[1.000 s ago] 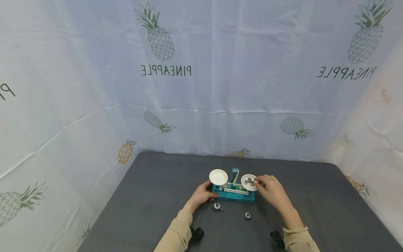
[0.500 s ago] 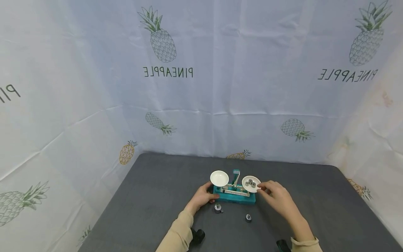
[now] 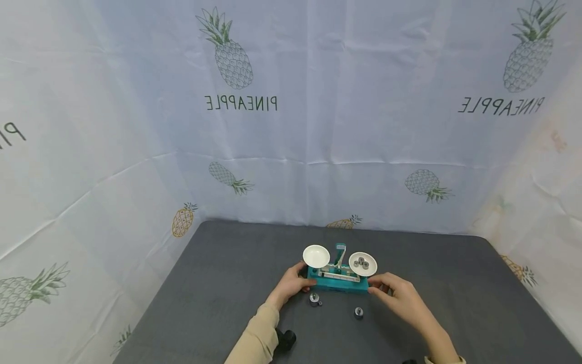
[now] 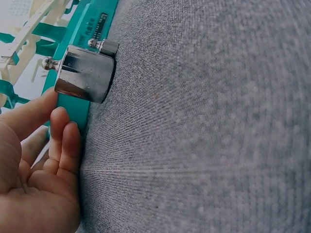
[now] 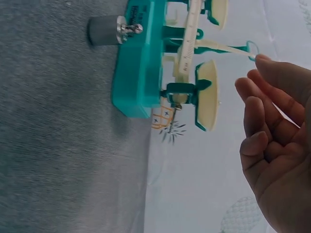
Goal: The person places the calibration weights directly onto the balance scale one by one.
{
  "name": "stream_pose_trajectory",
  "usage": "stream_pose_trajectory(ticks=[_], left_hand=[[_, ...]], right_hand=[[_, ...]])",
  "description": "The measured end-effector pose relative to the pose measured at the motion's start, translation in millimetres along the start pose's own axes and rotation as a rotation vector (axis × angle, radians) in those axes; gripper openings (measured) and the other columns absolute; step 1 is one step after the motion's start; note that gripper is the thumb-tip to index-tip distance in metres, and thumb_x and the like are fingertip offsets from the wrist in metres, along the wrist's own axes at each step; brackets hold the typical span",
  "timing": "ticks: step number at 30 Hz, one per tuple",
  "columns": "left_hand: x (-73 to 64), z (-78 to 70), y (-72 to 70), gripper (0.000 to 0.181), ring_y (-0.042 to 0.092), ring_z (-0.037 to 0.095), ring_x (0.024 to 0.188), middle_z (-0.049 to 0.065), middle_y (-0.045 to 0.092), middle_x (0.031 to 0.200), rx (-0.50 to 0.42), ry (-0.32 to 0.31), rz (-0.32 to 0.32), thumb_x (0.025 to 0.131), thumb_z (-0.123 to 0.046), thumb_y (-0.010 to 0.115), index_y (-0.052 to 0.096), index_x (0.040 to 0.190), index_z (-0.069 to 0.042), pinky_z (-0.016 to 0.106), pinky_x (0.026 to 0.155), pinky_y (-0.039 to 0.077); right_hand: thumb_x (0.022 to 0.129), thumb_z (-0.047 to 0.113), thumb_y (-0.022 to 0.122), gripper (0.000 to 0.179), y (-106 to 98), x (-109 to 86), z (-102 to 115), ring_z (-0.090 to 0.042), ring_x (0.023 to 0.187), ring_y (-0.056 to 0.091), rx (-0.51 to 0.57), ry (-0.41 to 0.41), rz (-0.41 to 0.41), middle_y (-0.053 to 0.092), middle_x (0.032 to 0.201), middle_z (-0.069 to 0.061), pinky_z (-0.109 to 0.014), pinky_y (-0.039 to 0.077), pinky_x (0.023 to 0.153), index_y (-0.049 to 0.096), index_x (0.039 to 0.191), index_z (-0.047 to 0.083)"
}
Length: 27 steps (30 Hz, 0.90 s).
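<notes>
A green balance scale [image 3: 342, 287] with two white pans stands on the dark table. My left hand [image 3: 289, 284] grips the left end of its base, thumb on the front side; the left wrist view partly hides the other fingers. The right pan [image 3: 371, 263] bears three small metal weights [image 3: 361, 263], while the left pan [image 3: 316, 256] is bare. By the right end of the base is my right hand [image 3: 402, 298], fingers loosely bent. In the right wrist view nothing shows between its thumb and fingers; whether they touch the base is unclear.
In front of the scale stand a large knobbed weight [image 4: 83, 73] and a tiny one [image 4: 108, 47] beside it. Another metal weight [image 5: 104, 30] stands nearer the base's right end. A pineapple-print cloth [image 3: 364, 126] hangs behind the table [image 3: 204, 293].
My right hand has left the weights in the right pan and moved down to the right end of the base. My left hand keeps its grip on the scale.
</notes>
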<state>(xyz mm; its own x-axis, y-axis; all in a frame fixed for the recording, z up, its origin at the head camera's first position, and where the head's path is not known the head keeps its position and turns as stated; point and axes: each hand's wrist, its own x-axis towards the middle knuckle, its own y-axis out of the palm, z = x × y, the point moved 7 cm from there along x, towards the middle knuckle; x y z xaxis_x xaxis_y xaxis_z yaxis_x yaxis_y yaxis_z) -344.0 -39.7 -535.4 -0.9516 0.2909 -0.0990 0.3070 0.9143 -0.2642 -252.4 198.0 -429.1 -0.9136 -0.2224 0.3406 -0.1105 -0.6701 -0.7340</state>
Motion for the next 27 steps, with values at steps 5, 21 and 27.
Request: stream_pose_trajectory(ticks=[5,21,27], left_hand=[[-0.2,-0.6,-0.1,0.061,0.054,0.01,0.058,0.01,0.062,0.079,-0.006,-0.001,-0.007,0.078,-0.01,0.072,0.047,0.133,-0.001,0.026,0.056,0.048],[0.0,1.5,-0.3,0.061,0.054,0.01,0.058,0.009,0.062,0.079,-0.007,-0.019,-0.017,0.078,-0.01,0.073,0.048,0.132,-0.001,0.026,0.057,0.048],[0.5,1.0,-0.4,0.061,0.054,0.01,0.058,0.007,0.062,0.077,-0.006,-0.013,-0.013,0.078,-0.01,0.073,0.048,0.132,-0.001,0.025,0.057,0.048]], right_hand=[[0.084,0.024,0.068,0.021,13,-7.6,-6,0.005,0.065,0.045,0.069,-0.001,0.086,0.058,0.08,0.013,-0.018,0.041,0.054,0.069,0.1,0.011],[0.083,0.03,0.069,0.029,53,-15.7,-22,0.006,0.065,0.047,0.111,0.062,0.288,0.061,0.082,0.008,-0.019,0.042,0.055,0.067,0.101,0.008],[0.081,0.027,0.07,0.026,61,-14.8,-27,0.005,0.064,0.046,0.086,0.07,0.308,0.06,0.08,0.008,-0.019,0.041,0.055,0.068,0.099,0.008]])
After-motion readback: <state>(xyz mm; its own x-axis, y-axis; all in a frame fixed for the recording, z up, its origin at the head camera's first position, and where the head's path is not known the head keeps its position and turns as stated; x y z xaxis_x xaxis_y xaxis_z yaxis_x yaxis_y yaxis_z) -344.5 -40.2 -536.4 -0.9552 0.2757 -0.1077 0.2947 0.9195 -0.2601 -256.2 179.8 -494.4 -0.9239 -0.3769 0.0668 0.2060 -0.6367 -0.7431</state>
